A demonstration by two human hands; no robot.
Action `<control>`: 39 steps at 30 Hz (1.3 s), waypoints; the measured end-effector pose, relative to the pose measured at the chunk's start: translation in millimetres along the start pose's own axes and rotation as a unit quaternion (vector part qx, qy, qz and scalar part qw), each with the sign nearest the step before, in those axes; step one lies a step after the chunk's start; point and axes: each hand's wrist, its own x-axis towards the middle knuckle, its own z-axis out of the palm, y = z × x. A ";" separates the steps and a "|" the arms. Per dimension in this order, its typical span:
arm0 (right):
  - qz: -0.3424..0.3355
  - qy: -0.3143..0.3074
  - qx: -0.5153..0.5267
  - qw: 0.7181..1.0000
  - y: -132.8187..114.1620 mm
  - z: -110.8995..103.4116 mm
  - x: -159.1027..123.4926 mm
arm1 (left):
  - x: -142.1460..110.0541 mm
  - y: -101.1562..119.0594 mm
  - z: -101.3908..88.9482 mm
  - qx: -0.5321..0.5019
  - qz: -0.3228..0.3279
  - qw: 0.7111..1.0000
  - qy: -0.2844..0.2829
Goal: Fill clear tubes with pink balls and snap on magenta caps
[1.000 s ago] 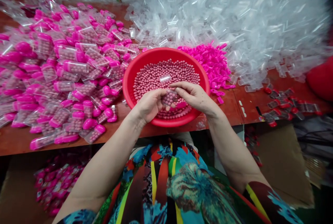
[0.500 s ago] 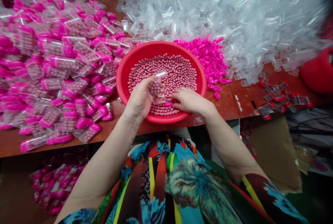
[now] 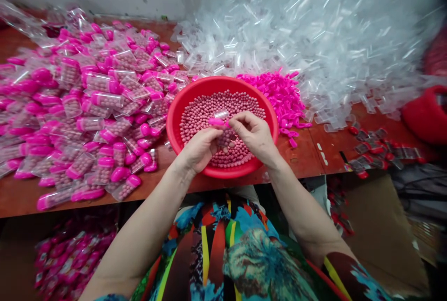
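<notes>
My left hand (image 3: pixel 199 151) is closed around a small clear plastic bottle (image 3: pixel 224 140) filled with pink beads, over the red bowl. A bright pink cap (image 3: pixel 217 122) sits at the bottle's mouth, and the fingertips of my right hand (image 3: pixel 254 137) pinch its right end. Whether the cap is seated cannot be made out. Underneath, the red bowl (image 3: pixel 174 139) holds many loose pink beads (image 3: pixel 240 100). Just beyond my fingers, a clear empty tube (image 3: pixel 221 114) lies on the beads.
Capped bead bottles (image 3: pixel 104 100) cover the table's left side. Loose pink caps (image 3: pixel 275 93) lie right of the bowl, with clear empty bottles (image 3: pixel 296 35) heaped behind. Red-capped bottles (image 3: pixel 373 149) and a red container (image 3: pixel 424 114) are far right. Pink packages (image 3: pixel 75 259) sit below the table.
My right hand has come up from low in the bowl to the bottle. The pink cap, earlier down by my right fingers, is now at the bottle's mouth. The camera view has shifted slightly.
</notes>
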 end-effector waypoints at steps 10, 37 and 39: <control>-0.053 0.018 -0.042 0.998 12.8 -7.5 -7.3 | -3.0 3.9 0.1 0.001 0.010 1.000 -0.027; 0.049 0.038 0.077 0.995 5.0 -11.7 -9.9 | -1.9 -4.9 -5.9 0.013 0.014 0.999 -0.036; 0.040 0.062 0.074 0.995 2.9 -9.0 -10.2 | -1.2 -5.3 -6.5 0.015 0.016 0.999 -0.034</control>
